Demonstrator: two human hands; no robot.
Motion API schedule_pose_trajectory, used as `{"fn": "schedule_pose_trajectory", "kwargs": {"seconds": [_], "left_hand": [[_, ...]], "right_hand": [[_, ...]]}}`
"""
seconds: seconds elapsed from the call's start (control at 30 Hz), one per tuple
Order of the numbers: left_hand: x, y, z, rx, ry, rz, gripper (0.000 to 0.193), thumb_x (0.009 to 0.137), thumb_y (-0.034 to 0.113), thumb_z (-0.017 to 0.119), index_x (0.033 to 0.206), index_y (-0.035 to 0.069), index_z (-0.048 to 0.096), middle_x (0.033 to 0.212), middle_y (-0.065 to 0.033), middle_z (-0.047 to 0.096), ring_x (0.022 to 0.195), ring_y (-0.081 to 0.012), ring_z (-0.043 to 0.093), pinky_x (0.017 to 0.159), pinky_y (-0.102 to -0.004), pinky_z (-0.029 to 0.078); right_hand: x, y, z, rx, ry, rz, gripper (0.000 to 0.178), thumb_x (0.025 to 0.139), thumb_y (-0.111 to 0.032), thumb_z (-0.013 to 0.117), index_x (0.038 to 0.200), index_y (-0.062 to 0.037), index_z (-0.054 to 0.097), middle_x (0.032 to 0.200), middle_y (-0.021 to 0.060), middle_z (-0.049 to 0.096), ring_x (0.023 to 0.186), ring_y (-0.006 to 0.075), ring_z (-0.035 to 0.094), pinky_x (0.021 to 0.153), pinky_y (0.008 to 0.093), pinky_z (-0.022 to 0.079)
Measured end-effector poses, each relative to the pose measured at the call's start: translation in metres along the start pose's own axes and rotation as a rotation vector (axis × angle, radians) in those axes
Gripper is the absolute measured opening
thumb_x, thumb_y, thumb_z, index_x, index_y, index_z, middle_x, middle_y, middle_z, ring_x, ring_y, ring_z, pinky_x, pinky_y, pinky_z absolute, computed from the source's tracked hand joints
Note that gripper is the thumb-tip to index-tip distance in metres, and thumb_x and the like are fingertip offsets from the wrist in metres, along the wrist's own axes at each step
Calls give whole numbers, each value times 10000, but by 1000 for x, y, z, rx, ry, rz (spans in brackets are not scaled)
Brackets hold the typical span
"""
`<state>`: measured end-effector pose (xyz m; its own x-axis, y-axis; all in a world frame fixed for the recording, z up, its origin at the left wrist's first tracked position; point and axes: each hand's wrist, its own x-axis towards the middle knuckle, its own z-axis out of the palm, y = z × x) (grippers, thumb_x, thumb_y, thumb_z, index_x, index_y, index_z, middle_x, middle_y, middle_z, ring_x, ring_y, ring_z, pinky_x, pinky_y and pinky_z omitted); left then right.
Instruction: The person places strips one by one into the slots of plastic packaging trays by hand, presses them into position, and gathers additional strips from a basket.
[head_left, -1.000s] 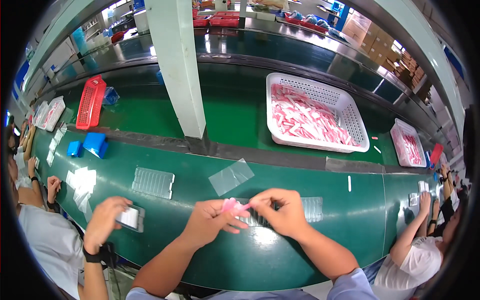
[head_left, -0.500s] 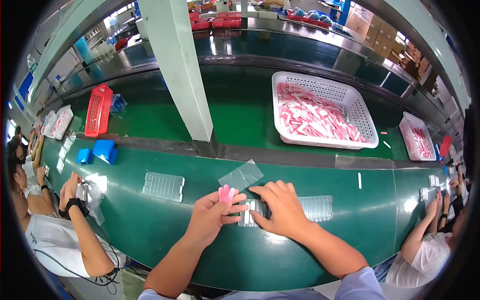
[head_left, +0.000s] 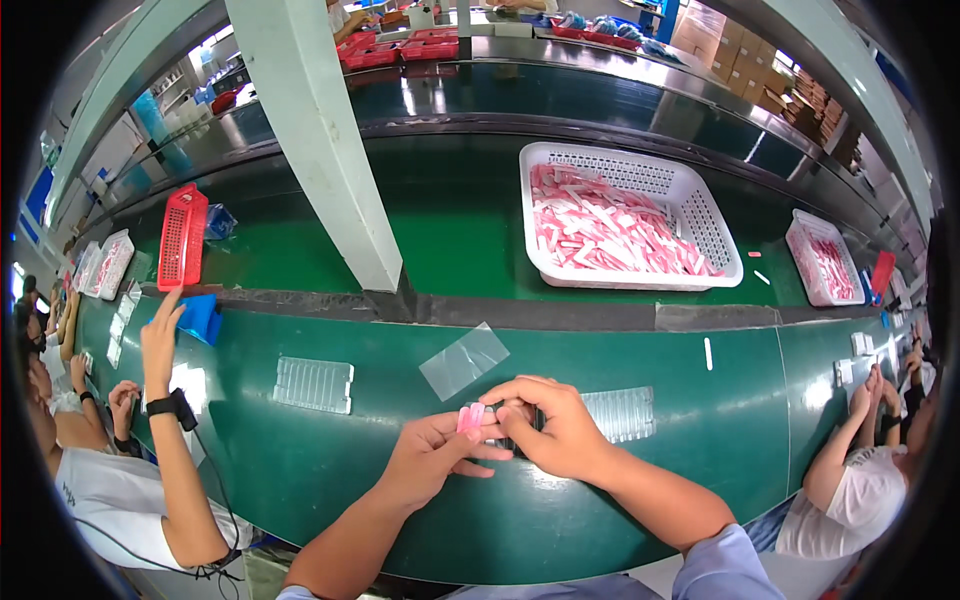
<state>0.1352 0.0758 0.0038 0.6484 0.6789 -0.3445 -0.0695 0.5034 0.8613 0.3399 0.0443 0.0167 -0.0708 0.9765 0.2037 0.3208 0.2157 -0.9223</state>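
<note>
My left hand (head_left: 425,460) pinches a few small pink-and-white strips (head_left: 470,417) between thumb and fingers, with its lower fingers stretched out. Right beside them, my right hand (head_left: 552,432) is closed, its thumb and forefinger together at the strips' right edge. What its fingertips hold is hidden. Beneath both hands lies a clear ribbed plastic tray, mostly covered by them. A second clear tray (head_left: 620,414) shows just right of my right hand. A clear plastic film piece (head_left: 465,362) lies flat beyond my left hand.
Another clear tray (head_left: 314,385) lies to the left. A white basket (head_left: 630,277) full of pink-and-white strips stands beyond the dark ledge (head_left: 560,312). A pale post (head_left: 325,150) rises left of it. Co-workers sit at both sides; one reaches toward a blue packet (head_left: 201,318).
My right hand has lifted off the tray and closed beside the strips in my left hand. My left hand has moved slightly right. The left co-worker's arm has reached forward; one blue packet is now hidden.
</note>
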Motion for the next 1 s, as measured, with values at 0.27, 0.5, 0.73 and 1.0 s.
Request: {"fn": "schedule_pose_trajectory", "kwargs": {"seconds": [0.27, 0.5, 0.73, 1.0], "left_hand": [[-1, 1, 1, 38, 73, 19, 363, 1074, 265, 556, 1261, -31, 652, 1181, -183, 720, 948, -258, 759, 742, -322, 643], [2, -2, -7, 28, 155, 128, 390, 1079, 294, 539, 1255, -37, 647, 1205, -199, 714, 943, -258, 758, 715, -317, 644], [-2, 0, -9, 19, -5, 28, 433, 1096, 318, 496, 1276, -48, 641, 1259, -165, 696, 1011, -263, 750, 606, -295, 622], [-2, -5, -5, 354, 37, 9, 376, 1084, 279, 534, 1174, -44, 703, 1138, -172, 739, 839, -190, 760, 436, -225, 488]], "right_hand": [[0, 5, -3, -75, 226, -145, 29, 856, -58, 762, 830, -72, 763, 591, -15, 512, 573, 143, 471, 671, 315, 350], [-8, 8, -7, 147, 220, 117, 20, 867, -47, 760, 880, -34, 768, 590, -18, 493, 594, 87, 448, 612, 285, 378], [-3, 6, -17, -91, 119, -62, 45, 877, -70, 755, 873, -25, 748, 567, -4, 406, 555, 79, 398, 537, 278, 344], [-7, -7, -24, 79, -125, 137, 101, 918, -103, 733, 882, -9, 739, 557, -5, 487, 520, 86, 425, 518, 289, 387]]}}
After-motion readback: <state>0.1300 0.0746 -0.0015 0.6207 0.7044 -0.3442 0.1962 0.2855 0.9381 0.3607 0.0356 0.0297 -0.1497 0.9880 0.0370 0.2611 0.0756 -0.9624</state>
